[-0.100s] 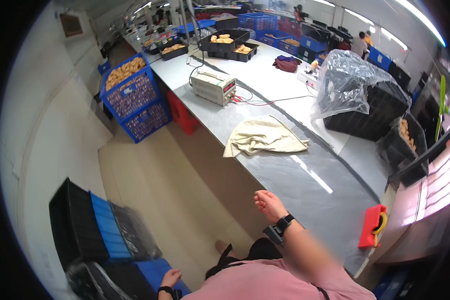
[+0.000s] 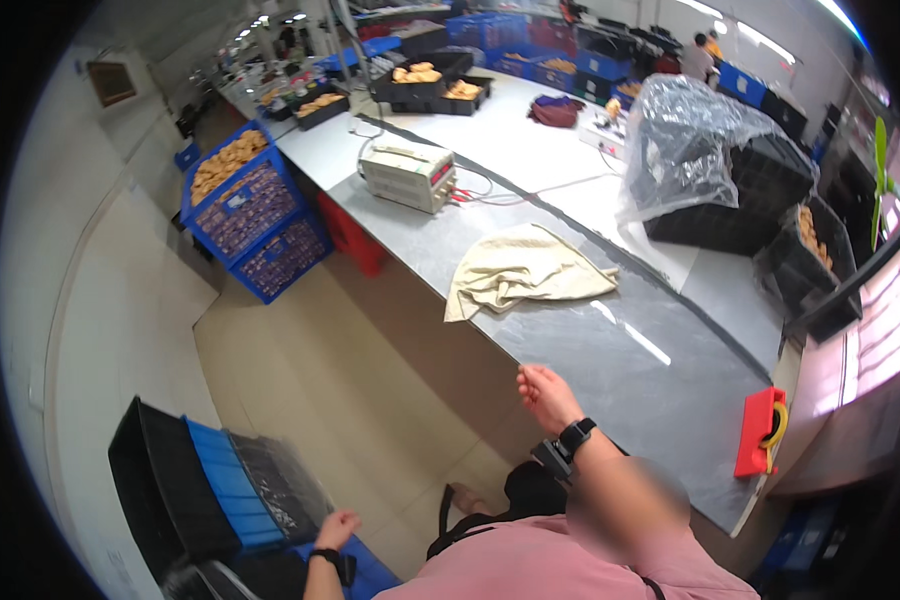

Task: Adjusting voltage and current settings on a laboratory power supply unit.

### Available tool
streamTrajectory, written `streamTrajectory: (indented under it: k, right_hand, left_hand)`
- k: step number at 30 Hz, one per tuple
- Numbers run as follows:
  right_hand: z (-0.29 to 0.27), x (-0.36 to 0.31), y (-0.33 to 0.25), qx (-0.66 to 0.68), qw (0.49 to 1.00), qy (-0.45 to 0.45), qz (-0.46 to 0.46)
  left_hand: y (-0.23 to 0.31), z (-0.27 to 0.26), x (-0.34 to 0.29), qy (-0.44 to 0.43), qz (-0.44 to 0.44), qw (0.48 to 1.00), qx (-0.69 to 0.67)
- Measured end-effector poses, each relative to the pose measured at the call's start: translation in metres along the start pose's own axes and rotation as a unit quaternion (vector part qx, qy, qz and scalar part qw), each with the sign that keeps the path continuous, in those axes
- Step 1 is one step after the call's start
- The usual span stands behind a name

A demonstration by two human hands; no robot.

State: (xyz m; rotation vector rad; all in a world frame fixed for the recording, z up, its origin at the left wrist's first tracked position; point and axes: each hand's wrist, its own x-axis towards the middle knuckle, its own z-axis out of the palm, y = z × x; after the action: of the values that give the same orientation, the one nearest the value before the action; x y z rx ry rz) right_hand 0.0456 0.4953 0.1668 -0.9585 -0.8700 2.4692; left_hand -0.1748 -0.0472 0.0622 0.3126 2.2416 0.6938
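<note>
The right hand's (image 2: 552, 402) fingers (image 2: 532, 378) were curled loosely inward; whether they had closed fully was unclear. They overlapped the edge of the grey-topped desk (image 2: 660, 420) in view, contact uncertain. The left hand's (image 2: 338, 530) fingers were slightly bent and partly open, near the ribbed blue plastic bin (image 2: 232, 480) standing low at the left. Beyond the right hand, the cream fabric cloth (image 2: 525, 265) lay rumpled on the desk, roughly triangular, creased and folded, one corner at the edge. Farther off stood a beige box-shaped electrical unit (image 2: 410, 178) with red leads.
</note>
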Motion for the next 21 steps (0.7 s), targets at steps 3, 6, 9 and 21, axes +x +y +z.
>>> streamTrajectory:
  k: [3,6,9,21]
  right_hand:
    - [-0.027,0.024,-0.045,0.065,0.997,0.044,-0.029]
    - [-0.021,0.066,-0.059,0.146,0.987,0.062,-0.027]
    - [-0.009,0.122,-0.079,0.190,0.979,0.062,-0.028]
    - [0.038,0.322,-0.168,0.168,0.983,0.042,-0.053]
  left_hand:
    - [0.130,0.007,0.072,-0.012,0.068,0.997,0.035]
    - [0.252,-0.023,0.132,-0.027,0.127,0.987,0.090]
    - [0.362,-0.026,0.178,-0.064,0.157,0.980,0.106]
    - [0.589,0.047,0.349,-0.002,0.223,0.907,0.356]
